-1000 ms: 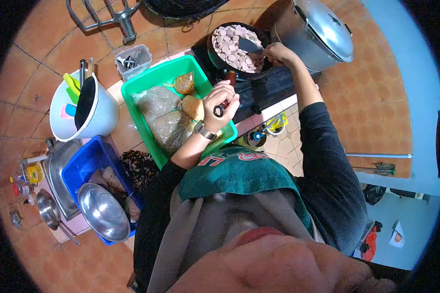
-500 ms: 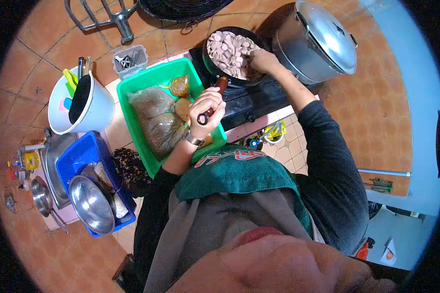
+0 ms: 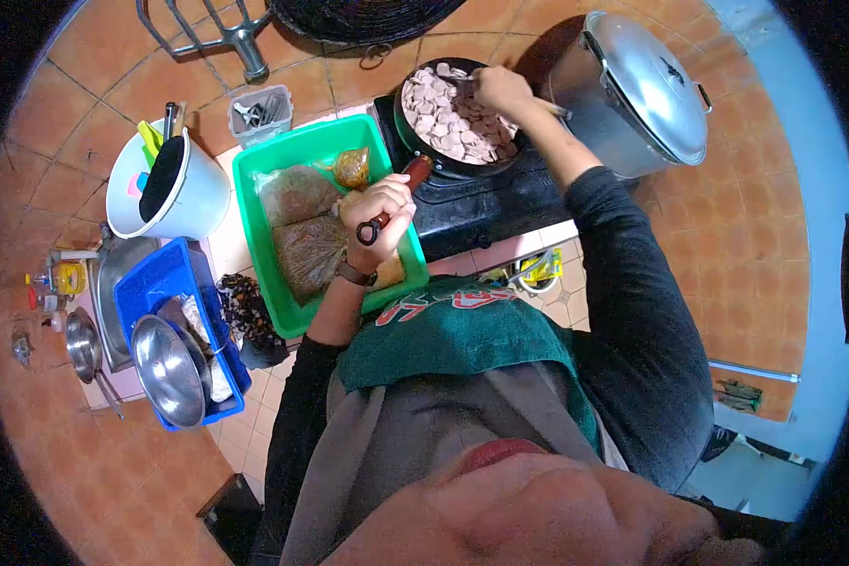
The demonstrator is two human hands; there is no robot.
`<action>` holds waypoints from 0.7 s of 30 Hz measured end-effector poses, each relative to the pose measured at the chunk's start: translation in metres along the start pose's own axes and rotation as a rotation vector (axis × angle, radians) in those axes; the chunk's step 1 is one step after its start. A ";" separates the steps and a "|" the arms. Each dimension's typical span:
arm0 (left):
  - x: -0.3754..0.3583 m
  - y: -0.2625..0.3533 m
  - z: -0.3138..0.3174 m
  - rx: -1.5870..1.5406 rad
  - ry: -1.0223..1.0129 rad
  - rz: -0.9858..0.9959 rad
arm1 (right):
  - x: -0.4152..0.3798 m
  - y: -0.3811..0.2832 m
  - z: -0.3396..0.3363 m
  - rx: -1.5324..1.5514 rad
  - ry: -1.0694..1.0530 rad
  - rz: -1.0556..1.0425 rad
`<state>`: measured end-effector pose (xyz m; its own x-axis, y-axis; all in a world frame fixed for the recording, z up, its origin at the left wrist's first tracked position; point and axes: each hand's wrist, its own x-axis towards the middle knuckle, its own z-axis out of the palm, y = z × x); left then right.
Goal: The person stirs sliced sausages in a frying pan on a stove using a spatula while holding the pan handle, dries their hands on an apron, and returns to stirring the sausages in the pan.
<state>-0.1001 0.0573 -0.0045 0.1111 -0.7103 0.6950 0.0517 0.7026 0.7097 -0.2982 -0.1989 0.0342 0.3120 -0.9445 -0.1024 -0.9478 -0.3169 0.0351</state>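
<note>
A dark frying pan (image 3: 472, 170) sits on the black stove (image 3: 467, 212), full of pale, round, sliced food pieces (image 3: 443, 118). My left hand (image 3: 379, 219) is closed round the pan's brown handle (image 3: 417, 172), whose ring end sticks out below the fist. My right hand (image 3: 502, 91) is over the pan's far right side, closed on a spatula (image 3: 558, 109). Its handle end shows beyond my wrist, and its head is partly hidden among the pieces. Beneath my left forearm stands a green tub (image 3: 259, 255) with several filled plastic bags (image 3: 311, 250).
Right of the pan stands a big lidded aluminium pot (image 3: 623, 94). To the left are a white bucket (image 3: 203, 193) of utensils, a small grey container (image 3: 259, 115), a blue basket (image 3: 174, 274) with a metal bowl (image 3: 168, 373), and a sink (image 3: 118, 283). A tiled wall lies behind.
My right hand has moved up towards the pan's far rim, and the spatula's handle now shows. The pieces have shifted in the pan. My left hand stays on the handle; the view has shifted slightly.
</note>
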 end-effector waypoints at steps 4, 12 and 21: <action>0.000 0.000 0.000 0.005 -0.002 0.006 | -0.046 -0.013 0.016 -0.087 0.227 -0.328; 0.000 0.002 0.004 0.013 0.059 -0.039 | -0.100 0.023 -0.010 -0.242 0.024 -0.318; 0.000 0.003 0.003 0.029 0.042 -0.056 | -0.041 0.073 -0.007 -0.600 0.271 -0.475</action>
<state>-0.1031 0.0591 -0.0017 0.1501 -0.7458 0.6490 0.0300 0.6596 0.7510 -0.3794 -0.1834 0.0475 0.7500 -0.6614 0.0010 -0.5375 -0.6087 0.5836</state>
